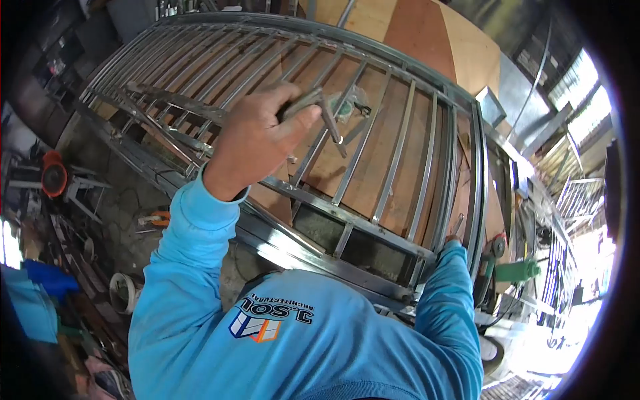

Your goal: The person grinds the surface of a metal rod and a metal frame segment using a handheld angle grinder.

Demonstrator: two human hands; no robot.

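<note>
My left hand (257, 137) is raised over the metal frame (373, 227), its fingers closed around an L-shaped metal piece (329, 119). One arm of that piece slants down toward the bars, its tip bright. Low at the frame's right end is my right hand (454, 238), mostly hidden by the blue sleeve. A slim metal piece (460, 223) shows right beside it; whether the hand grips it I cannot tell. The frame has many parallel bars and lies flat across the bench. Loose metal lengths (175, 101) rest across its left part.
Brown boards (420, 40) lie under and behind the frame. A clear plastic bag (350, 105) sits among the bars. Right of the frame are an angle grinder (492, 257) and a green cylinder (517, 271). An orange round device (55, 179) and a bucket (124, 293) stand at left.
</note>
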